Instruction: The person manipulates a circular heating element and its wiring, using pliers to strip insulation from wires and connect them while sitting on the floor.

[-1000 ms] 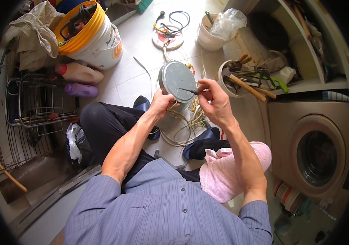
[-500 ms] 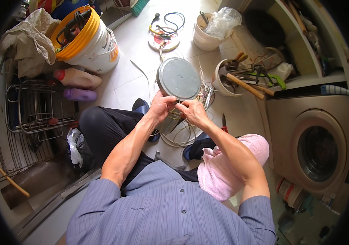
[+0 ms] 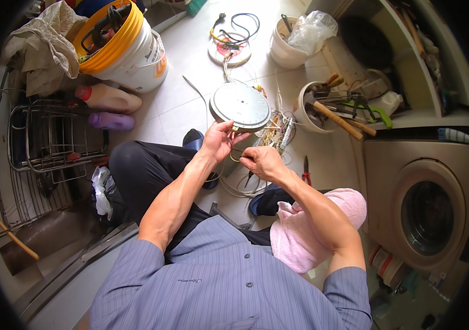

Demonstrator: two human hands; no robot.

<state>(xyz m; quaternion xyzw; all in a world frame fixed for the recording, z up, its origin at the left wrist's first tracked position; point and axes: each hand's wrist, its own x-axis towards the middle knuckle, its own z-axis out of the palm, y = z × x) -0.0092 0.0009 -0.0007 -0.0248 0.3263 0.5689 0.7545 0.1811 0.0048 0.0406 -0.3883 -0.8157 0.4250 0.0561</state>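
My left hand grips the near edge of a round, flat grey metal disc, holding it tilted above the floor. A short yellowish wire hangs by the disc's near edge and runs toward my right hand. The right hand's fingers are pinched together at the wire's end, just right of and below the left hand. Beneath the disc lie a tangle of thin wires and loops of pale cable. Red-handled pliers lie on the floor right of my right hand.
Beyond the disc lies a white ring-shaped part with a dark corded plug. A tool bucket with hammers and a white bucket stand right; a yellow-rimmed bucket stands left. A washing machine is at right, a pink towel over my knee.
My right hand has moved from the disc's edge down and to the right, drawing apart from my left hand. The disc is tipped differently, its face brighter and its near rim showing.
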